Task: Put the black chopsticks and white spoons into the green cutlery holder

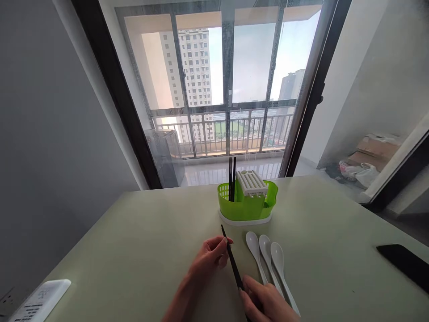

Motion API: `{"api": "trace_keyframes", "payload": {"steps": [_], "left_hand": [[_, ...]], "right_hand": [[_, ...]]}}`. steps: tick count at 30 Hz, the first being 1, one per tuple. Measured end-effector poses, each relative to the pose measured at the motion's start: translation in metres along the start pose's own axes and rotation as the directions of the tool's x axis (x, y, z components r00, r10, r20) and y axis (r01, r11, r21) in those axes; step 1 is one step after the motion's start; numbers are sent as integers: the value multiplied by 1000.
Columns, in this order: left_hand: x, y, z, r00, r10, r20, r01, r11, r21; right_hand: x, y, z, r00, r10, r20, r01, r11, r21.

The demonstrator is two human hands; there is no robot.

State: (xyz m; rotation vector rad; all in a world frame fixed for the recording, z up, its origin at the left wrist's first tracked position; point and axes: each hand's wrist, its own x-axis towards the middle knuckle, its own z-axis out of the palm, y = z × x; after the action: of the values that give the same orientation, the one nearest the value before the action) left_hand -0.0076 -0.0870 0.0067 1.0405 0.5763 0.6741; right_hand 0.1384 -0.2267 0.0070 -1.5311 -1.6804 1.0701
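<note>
Black chopsticks (234,267) slant across the near middle of the table, held in both hands. My left hand (212,256) pinches them close to their thin far end. Farther down, my right hand (264,300) is closed around the thicker part; whether it is one pair or more I cannot tell. Three white spoons (267,252) lie side by side just right of the chopsticks, their handles partly hidden by my right hand. Beyond my hands stands a green utensil holder (248,208) with a white slotted top (252,182). Dark chopsticks (232,179) stand upright in its left compartment.
The pale table (150,232) reaches back to a glass door (214,89) with a balcony behind it. A white object with printed lines (42,300) lies at the left edge. On the right edge rests a flat black object (404,264).
</note>
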Motion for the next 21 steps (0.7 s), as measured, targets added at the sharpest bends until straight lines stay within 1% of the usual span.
{"api": "trace_keyframes", "payload": {"steps": [3, 6, 9, 12, 14, 15, 19, 21], "left_hand": [[0, -2, 0, 1000, 1, -10, -1, 1000, 3], [-2, 0, 1, 1000, -4, -30, 3, 1000, -13], [-2, 2, 3, 998, -14, -65, 11, 999, -49], [-3, 6, 5, 993, -36, -112, 28, 997, -76], [-4, 8, 6, 990, -44, -134, 35, 997, -71], [-4, 9, 7, 989, -45, -140, 36, 997, -69], [-5, 10, 6, 988, -28, -152, 15, 996, -84], [-4, 9, 4, 987, -15, -162, 0, 995, -97]], "right_hand": [[-2, -1, 4, 1000, -4, -5, 3, 1000, -30], [-5, -5, 6, 999, -9, -42, 6, 997, -74], [-8, -8, 4, 993, -15, -114, 3, 995, -99], [-10, -8, 2, 979, -24, -205, 7, 996, -86], [-11, -8, 2, 968, -24, -250, 10, 998, -56], [-11, -9, 3, 967, -13, -253, 8, 1000, -20], [-12, -14, 5, 984, 58, -170, -27, 983, 180], [-13, -16, 6, 983, 73, -167, -39, 979, 201]]}}
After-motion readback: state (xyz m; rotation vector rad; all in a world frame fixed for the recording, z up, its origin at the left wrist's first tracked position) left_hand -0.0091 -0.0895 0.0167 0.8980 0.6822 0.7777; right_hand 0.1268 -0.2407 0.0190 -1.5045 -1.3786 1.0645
